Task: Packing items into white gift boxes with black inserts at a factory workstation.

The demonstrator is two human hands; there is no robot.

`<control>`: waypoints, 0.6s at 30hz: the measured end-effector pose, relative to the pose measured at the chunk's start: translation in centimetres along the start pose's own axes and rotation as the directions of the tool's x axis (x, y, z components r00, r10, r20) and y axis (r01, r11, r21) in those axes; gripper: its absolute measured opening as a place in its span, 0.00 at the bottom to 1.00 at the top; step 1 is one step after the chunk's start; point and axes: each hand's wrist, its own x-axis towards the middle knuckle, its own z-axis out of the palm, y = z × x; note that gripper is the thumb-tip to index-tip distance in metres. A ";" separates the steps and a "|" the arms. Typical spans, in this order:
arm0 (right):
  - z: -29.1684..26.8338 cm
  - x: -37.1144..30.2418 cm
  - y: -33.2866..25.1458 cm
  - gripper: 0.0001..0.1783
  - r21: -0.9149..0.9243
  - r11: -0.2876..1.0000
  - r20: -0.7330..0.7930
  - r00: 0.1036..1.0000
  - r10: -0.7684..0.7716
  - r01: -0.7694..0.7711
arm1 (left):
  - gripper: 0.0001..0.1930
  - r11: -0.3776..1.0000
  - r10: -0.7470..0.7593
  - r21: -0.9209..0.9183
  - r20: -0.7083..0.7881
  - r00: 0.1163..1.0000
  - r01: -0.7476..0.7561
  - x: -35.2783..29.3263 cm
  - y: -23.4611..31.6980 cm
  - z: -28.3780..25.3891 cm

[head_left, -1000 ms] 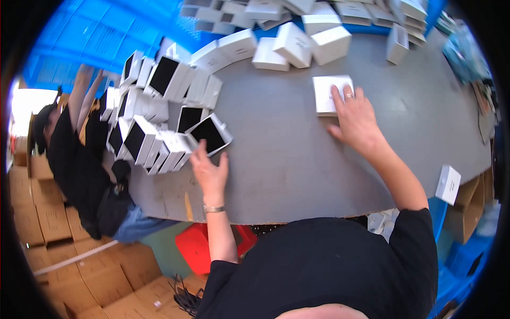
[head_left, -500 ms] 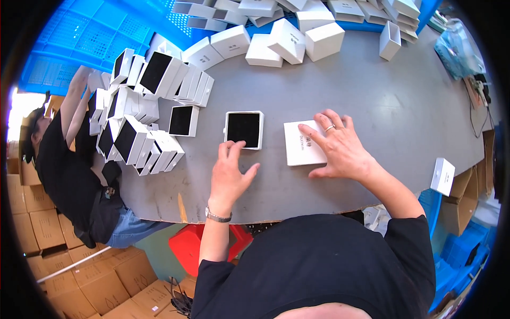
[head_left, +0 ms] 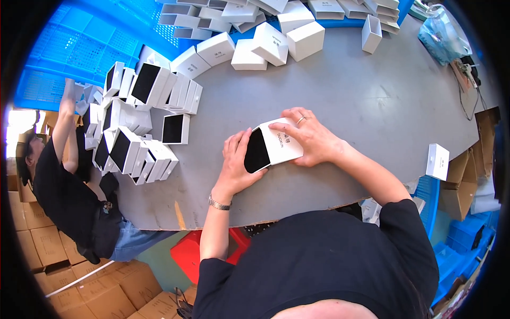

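Note:
A white box tray with a black padded inside is gripped at its left side by my left hand, thumb at the near edge and fingers along the far side. My right hand holds a white printed box sleeve, fingers over its top. Tray and sleeve meet end to end, the tray's right end at the sleeve's opening. Whether the tray's end sits inside the sleeve, I cannot tell. Both are low over the grey table.
Several black-lined trays are piled at the left. White sleeves lie along the far edge, some in a blue crate. A white box lies at the right edge. A co-worker reaches into blue crates at the left.
My left hand has taken hold of the tray and brought it right and nearer. My right hand has moved the sleeve left, so the two now meet. The whole view has shifted slightly.

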 end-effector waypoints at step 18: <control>0.9 0.7 -2.1 0.50 0.080 0.994 0.059 0.995 -0.082 0.077 | 0.61 0.705 -0.243 -0.707 -0.320 0.916 -0.060 1.9 2.9 6.7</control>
